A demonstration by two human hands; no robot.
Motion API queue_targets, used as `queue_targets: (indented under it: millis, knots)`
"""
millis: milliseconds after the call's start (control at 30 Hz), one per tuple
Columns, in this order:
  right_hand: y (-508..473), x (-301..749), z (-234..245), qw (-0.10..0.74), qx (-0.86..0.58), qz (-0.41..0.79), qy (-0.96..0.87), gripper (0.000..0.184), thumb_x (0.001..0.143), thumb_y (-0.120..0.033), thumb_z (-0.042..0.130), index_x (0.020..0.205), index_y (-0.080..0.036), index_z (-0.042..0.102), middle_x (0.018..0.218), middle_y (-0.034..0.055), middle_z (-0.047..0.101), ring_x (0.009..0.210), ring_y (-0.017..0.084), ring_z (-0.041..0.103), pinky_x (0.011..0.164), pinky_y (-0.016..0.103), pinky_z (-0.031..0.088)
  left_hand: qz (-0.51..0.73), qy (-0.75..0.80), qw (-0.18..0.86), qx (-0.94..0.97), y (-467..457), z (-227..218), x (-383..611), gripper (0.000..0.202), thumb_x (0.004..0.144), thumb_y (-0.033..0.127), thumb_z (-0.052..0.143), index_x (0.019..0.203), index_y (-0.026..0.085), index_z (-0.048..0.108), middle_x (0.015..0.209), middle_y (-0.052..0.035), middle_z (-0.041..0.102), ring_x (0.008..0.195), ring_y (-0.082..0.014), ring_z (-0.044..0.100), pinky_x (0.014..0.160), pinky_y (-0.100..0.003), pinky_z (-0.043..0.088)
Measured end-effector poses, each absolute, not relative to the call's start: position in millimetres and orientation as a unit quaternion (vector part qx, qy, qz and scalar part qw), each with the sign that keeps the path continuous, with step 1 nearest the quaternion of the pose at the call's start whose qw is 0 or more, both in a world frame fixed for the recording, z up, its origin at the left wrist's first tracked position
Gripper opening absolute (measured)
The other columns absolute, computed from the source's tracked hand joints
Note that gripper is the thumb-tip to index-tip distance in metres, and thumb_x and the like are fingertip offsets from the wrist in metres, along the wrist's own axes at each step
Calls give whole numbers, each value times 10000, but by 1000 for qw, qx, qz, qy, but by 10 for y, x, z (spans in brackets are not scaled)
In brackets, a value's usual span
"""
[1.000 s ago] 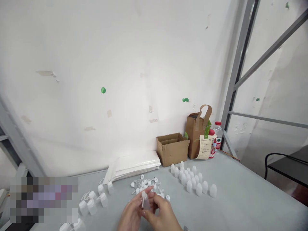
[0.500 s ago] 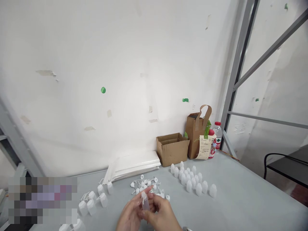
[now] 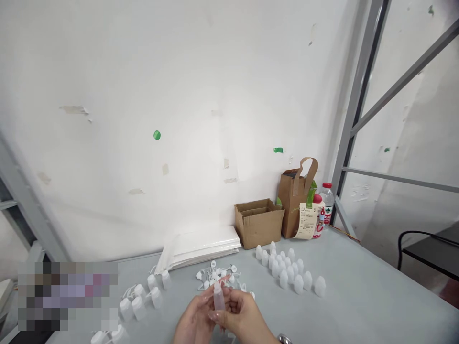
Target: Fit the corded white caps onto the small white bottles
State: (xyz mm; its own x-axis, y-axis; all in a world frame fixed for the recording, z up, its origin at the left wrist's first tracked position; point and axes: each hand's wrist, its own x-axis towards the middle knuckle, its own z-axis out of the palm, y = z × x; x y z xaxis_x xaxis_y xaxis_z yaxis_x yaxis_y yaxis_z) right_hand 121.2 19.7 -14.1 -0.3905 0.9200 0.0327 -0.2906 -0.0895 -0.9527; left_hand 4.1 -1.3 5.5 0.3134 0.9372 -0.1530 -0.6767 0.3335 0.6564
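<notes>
- Translucent white plastic bottle [image 3: 219,297]: upright with a tapered tip, held in the air between both hands, above the gray table and just in front of the caps.
- Left hand [image 3: 193,319]: fingers loosely spread, their tips pressed against the far side of the bottle.
- Right hand [image 3: 244,316]: fingers close together, pinching the bottle's lower body; a silver metal wrist band [image 3: 285,339] shows at the lower edge of the view.
- Small white plastic caps [image 3: 215,279]: loose heap on the table, just beyond the hands.
- Rows of white plastic bottles [image 3: 283,270]: upright group to the right of the hands.
- White plastic bottles [image 3: 139,301]: looser group to the left.
- Gray table [image 3: 358,291]: bears all of these.
- Open cardboard box [image 3: 258,224] and brown paper bag [image 3: 294,205]: against the white wall [image 3: 179,95], beyond the bottles.
</notes>
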Motion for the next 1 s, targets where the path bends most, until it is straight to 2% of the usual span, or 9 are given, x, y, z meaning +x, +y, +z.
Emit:
queue_targets:
  millis: [100,267,500,700,767,867,933,1000]
  knots:
    - [174,1211,-132,461,-352,622,-527,403,529,-398,776,796,-125,646,614,-6,604,532,105,500,538,229,402,544,272,744,276,-18,20,77,364,655,290,603,993,193,695,952,-81,727,1069,-280,558,952,-367,352]
    - [139,1252,-150,444,-427,491,-615,198,634,-211,672,808,-133,621,693,15,623,597,127,510,555,224,397,561,277,725,288,-44,36,135,337,669,357,633,972,229,708,939,-73,731,1077,-292,556,978,-404,333]
    - [161,1231,-335,457,-455,387,-659,177,666,-266,637,791,-150,590,702,24,601,576,125,489,530,221,403,560,337,694,301,-61,113,136,333,627,353,690,926,211,723,874,-89,737,990,-306,595,939,-429,367]
    - [134,1237,-203,429,-454,420,-659,178,661,-229,615,812,-139,588,720,35,610,598,138,500,552,234,399,563,371,670,312,-57,103,144,347,618,368,701,918,196,721,893,-99,734,1006,-314,589,949,-439,365]
    - [135,1274,-96,421,-458,430,-654,122,661,-237,625,734,-153,573,652,0,573,578,131,480,548,230,380,574,407,624,341,-45,116,114,358,627,385,694,929,196,714,951,-98,724,1061,-309,555,976,-426,344]
    - [193,1378,41,443,-494,405,-629,148,654,-253,639,627,-175,516,566,-47,473,564,123,441,551,231,357,585,500,483,418,-19,169,24,354,649,415,669,946,225,702,1023,-81,690,1092,-302,519,976,-403,339]
    - [267,1464,102,475,-498,393,-609,185,665,-301,640,626,-180,505,569,-50,461,565,122,429,552,236,357,551,546,398,489,-5,201,-38,307,644,413,674,897,244,716,936,-83,689,1017,-313,536,945,-414,345]
    - [346,1543,143,502,-502,392,-585,247,662,-372,647,610,-184,495,557,-53,442,556,123,413,539,242,357,483,556,383,558,2,196,-75,225,579,381,730,769,263,746,811,-80,686,931,-323,543,938,-427,323]
